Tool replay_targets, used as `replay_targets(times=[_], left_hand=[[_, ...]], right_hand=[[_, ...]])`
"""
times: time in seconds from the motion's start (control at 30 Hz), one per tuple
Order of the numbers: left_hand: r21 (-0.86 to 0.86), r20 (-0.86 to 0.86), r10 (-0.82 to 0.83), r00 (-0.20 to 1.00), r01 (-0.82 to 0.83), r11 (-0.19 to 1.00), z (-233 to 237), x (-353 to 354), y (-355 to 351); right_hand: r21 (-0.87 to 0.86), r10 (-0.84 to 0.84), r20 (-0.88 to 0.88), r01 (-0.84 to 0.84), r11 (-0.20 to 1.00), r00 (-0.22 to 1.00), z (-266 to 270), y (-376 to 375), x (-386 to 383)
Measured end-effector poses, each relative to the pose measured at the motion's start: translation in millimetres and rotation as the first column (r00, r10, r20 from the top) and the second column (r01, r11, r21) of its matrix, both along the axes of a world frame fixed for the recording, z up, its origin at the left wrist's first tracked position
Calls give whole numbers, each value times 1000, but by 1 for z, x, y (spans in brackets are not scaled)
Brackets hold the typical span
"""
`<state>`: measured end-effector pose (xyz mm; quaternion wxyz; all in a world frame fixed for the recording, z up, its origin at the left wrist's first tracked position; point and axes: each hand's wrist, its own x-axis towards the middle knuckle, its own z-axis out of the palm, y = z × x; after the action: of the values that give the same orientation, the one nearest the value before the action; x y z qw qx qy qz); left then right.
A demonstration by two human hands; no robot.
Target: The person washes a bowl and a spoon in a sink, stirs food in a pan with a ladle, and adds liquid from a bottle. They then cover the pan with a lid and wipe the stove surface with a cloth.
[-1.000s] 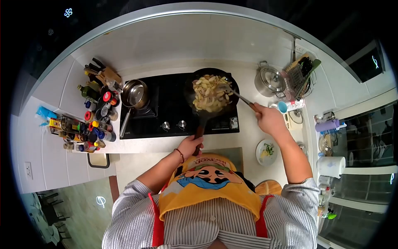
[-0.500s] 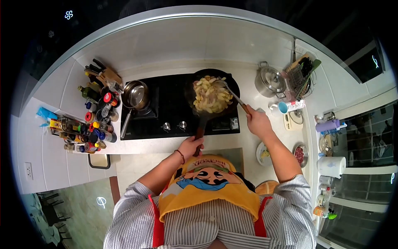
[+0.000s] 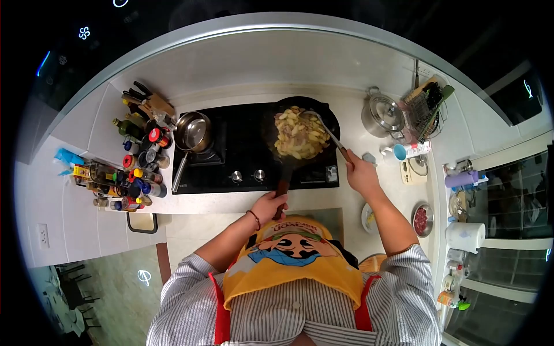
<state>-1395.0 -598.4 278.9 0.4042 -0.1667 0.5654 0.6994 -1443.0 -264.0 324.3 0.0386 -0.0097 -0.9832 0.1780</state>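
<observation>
A dark wok [image 3: 333, 115] stands on the right side of the black stove [image 3: 245, 127], holding pale yellow sliced food [image 3: 301, 135] mixed with bits of meat. My left hand [image 3: 269, 207] is wrapped round the wok's brown wooden handle [image 3: 282, 189]. In my right hand [image 3: 362, 174] is the wooden grip of a metal spatula [image 3: 330, 134], whose head rests among the food at the wok's upper right.
On the stove's left sits a steel saucepan [image 3: 193, 131]. Bottles and jars [image 3: 138, 173] crowd the left counter beside a knife block [image 3: 157, 106]. To the right are a lidded steel pot [image 3: 385, 115], a blue cup [image 3: 400, 152], a plate [image 3: 366, 219] and a bowl of red meat [image 3: 422, 219].
The whole view has shifted slightly, so the stove and counter items appear a little farther right. Both hands keep their holds on the wok handle and spatula.
</observation>
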Motion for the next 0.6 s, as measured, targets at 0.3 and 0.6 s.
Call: replay_targets(times=[0.3, 0.6], left_hand=[[20, -14, -23, 1000, 23, 1000, -8, 0, 1], [56, -25, -104, 994, 106, 993, -14, -4, -5]], right_hand=[[-376, -63, 7, 61, 925, 998, -32, -54, -17], [-240, 1, 187, 44, 970, 982, -10, -64, 14]])
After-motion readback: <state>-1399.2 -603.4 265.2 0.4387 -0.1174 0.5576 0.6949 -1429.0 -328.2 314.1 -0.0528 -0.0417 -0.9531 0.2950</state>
